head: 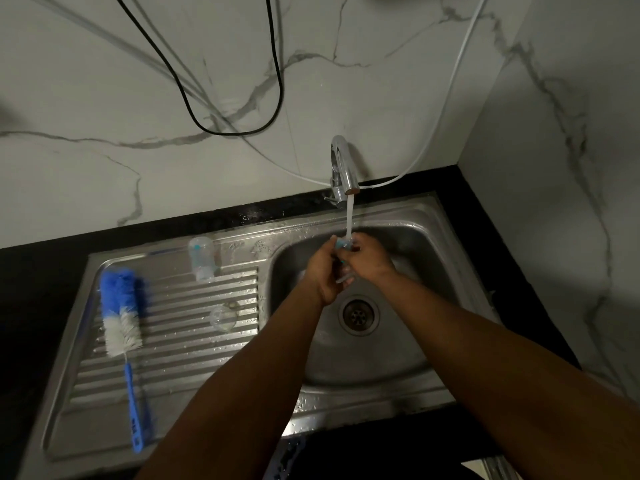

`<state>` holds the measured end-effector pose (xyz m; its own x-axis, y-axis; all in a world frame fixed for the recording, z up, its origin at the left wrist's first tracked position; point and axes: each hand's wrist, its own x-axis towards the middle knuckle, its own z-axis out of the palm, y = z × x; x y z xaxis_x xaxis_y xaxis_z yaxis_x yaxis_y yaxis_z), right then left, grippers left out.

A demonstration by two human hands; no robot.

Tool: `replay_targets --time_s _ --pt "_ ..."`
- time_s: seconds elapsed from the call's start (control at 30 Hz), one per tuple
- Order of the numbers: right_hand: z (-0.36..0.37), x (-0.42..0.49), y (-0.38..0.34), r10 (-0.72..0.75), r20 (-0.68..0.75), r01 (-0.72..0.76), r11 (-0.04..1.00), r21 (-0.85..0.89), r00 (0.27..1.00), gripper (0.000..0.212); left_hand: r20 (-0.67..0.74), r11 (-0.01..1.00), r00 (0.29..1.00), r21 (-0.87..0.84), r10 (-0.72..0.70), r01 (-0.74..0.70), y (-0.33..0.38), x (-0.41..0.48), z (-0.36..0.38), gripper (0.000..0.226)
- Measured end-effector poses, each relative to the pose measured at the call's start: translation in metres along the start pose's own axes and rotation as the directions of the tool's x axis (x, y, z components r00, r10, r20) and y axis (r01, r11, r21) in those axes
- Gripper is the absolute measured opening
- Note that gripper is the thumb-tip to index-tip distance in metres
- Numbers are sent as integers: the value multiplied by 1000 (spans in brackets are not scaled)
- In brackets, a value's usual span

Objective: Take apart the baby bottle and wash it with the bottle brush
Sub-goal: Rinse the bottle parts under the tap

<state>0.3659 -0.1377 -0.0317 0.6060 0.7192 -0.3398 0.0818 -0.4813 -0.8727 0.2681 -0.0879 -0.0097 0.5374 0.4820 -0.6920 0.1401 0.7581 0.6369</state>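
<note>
Holding a small bottle part [341, 243] under the running water [349, 216], the left hand [323, 271] and right hand [369, 258] curl their fingers around it.

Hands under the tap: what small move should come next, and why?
Probably turn the small bottle part under the running water, rinsing its other side: the left hand and right hand both hold it in the stream, while the bottle brush lies on the drainboard.

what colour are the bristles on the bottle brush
The bottle brush bristles are blue at the tip end and white nearer the handle; head view.
</note>
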Motion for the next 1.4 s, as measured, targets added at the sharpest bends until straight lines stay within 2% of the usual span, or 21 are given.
replay_targets --time_s 0.07,0.17,0.27,0.47,0.53,0.63,0.8,0.87,0.93,1.0,1.1,1.13,1.23,1.33,1.4 --pt "2 2 -2 8 -6 -9 997 -73 1000 28 -21 1000 1000 25 20 -19 -2 -1 -6 43" --pt "2 3 -3 -20 -87 -7 951 -310 996 34 -60 994 997 96 56 -50 -3 -2 -13 38" --pt "5 5 -3 -15 -62 -15 892 -451 998 36 -124 987 989 150 81 -62 -3 -2 -20 32" --pt "5 8 -4 -72 -143 12 923 -383 987 37 -111 966 987 246 115 -84 -3 -12 -26 29" --pt "4 7 -2 -30 -122 -23 913 -408 992 28 -109 956 985 277 135 -101 -4 -17 -30 27" --pt "1 -2 5 108 -15 -98 833 -545 994 18 -112 946 984 309 139 -98 -4 -28 -36 24" --pt "11 -30 8 -21 -110 -52 785 -618 994 30 -105 933 983 342 153 -108 -5 -47 -52 31" --pt "21 -41 7 -44 -74 -9 802 -597 996 33 -99 927 983 360 155 -110 -7 -55 -63 25" --pt "30 -49 6 -133 -72 79 859 -506 989 27 -99 920 979 372 176 -128 -6 -63 -73 16" --pt "42 -54 3 -179 -44 135 863 -486 983 25 -99 912 971 376 217 -166 -4 -71 -88 12" --pt "69 -56 3 -40 50 61 841 -538 998 24 -118 903 955 375 271 -210 1 -86 -120 10" --pt "78 -57 1 -7 45 29 868 -496 999 23 -132 906 951 366 279 -215 4 -90 -131 9" --pt "115 -59 -15 99 55 -85 972 -219 994 25 -165 914 941 336 295 -227 12 -101 -165 13" --pt "160 -53 -31 69 104 -59 994 -97 992 48 -208 923 927 300 311 -242 18 -108 -200 13" --pt "183 -65 -56 -24 79 39 982 -185 997 39 -242 917 912 310 332 -252 22 -113 -222 10"
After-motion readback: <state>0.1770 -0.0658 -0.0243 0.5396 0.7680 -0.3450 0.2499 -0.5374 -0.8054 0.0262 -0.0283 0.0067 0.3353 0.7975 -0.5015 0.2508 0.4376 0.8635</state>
